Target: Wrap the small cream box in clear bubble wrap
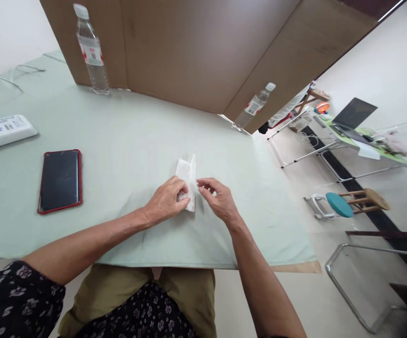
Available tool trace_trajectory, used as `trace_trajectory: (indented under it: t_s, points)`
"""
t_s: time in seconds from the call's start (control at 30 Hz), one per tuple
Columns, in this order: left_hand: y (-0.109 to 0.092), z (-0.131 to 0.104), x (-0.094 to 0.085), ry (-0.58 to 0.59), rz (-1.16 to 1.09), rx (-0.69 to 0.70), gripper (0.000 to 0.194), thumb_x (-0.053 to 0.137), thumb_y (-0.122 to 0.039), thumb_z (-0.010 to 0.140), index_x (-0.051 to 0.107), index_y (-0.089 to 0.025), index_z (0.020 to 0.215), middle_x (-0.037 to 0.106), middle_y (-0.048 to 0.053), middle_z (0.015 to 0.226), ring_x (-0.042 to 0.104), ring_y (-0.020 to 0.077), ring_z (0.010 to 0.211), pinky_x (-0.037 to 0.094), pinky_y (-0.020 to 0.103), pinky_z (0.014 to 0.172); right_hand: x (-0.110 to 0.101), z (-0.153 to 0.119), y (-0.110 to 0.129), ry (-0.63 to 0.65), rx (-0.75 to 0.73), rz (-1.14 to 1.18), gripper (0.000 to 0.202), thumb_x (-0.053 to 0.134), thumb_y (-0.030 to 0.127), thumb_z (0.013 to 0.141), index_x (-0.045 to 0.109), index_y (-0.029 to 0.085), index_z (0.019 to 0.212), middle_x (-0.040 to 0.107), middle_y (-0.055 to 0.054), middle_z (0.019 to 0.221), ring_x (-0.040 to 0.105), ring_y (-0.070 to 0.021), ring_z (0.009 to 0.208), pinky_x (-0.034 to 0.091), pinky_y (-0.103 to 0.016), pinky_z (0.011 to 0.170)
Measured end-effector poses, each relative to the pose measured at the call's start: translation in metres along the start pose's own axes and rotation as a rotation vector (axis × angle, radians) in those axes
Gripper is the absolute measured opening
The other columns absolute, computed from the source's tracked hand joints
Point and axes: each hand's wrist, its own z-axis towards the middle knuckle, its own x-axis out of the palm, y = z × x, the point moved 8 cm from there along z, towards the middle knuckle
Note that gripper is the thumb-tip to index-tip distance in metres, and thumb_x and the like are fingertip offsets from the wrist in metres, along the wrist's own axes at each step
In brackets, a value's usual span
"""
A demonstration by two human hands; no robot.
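Near the middle of the tabletop [136, 141], our left hand [163, 199] grips a folded white sheet [191, 182], thumb and fingers closed on its lower part. Our right hand [220, 199], loosely curled with fingertips parted, sits just beside it at three o'clock. From the sheet, we see a red-edged phone [60, 180] at nine o'clock and a bottle [254, 106] between one and two.
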Motion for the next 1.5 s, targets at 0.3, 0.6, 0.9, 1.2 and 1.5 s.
trace_trajectory:
  t_s: [0.3,0.6,0.9,1.2,1.5]
  points:
    - [-0.007,-0.004,0.002,-0.019,0.25,0.195,0.014,0.059,-0.021,0.087,0.07,-0.018,0.094,0.058,0.006,0.087,0.054,0.021,0.083,0.049,0.035,0.074,0.025,0.015,-0.003,0.019,-0.084,-0.056,0.021,0.055,0.027,0.092,0.075,0.024,0.096,0.07,-0.005,0.091,0.064,-0.0183,0.089,0.052,-0.034,0.082]
    - [-0.008,-0.003,0.001,-0.009,0.236,0.182,0.016,0.06,-0.022,0.086,0.07,-0.018,0.098,0.06,0.007,0.088,0.055,0.0215,0.084,0.05,0.036,0.076,0.016,0.014,-0.053,-0.02,0.527,0.252,0.063,0.071,0.047,0.077,0.055,0.015,0.128,0.069,-0.01,0.102,0.065,-0.0167,0.068,0.047,-0.026,0.044]
    - [-0.007,-0.002,0.002,0.003,0.25,0.182,0.014,0.061,-0.022,0.086,0.07,-0.017,0.095,0.059,0.007,0.087,0.055,0.0218,0.084,0.05,0.035,0.075,0.041,0.039,-0.043,0.148,0.508,0.36,0.033,0.078,0.041,0.064,0.063,0.017,0.081,0.05,0.007,0.054,0.041,-0.007,0.044,0.031,-0.021,0.037]
    - [-0.003,-0.002,-0.001,0.004,0.204,0.147,0.016,0.06,-0.022,0.085,0.069,-0.018,0.098,0.058,0.006,0.088,0.056,0.0212,0.085,0.051,0.035,0.077,0.042,0.036,-0.022,0.075,0.309,0.539,0.023,0.078,0.039,0.066,0.071,0.018,0.072,0.067,0.002,0.071,0.057,-0.014,0.069,0.048,-0.028,0.068]
    - [-0.001,-0.008,-0.008,-0.149,0.257,0.127,0.011,0.065,-0.026,0.082,0.059,-0.019,0.089,0.06,0.005,0.086,0.056,0.0224,0.085,0.047,0.036,0.079,0.032,0.008,-0.009,0.099,0.117,0.419,0.03,0.077,0.051,0.076,0.079,0.022,0.086,0.077,-0.005,0.095,0.07,-0.0255,0.099,0.053,-0.04,0.092]
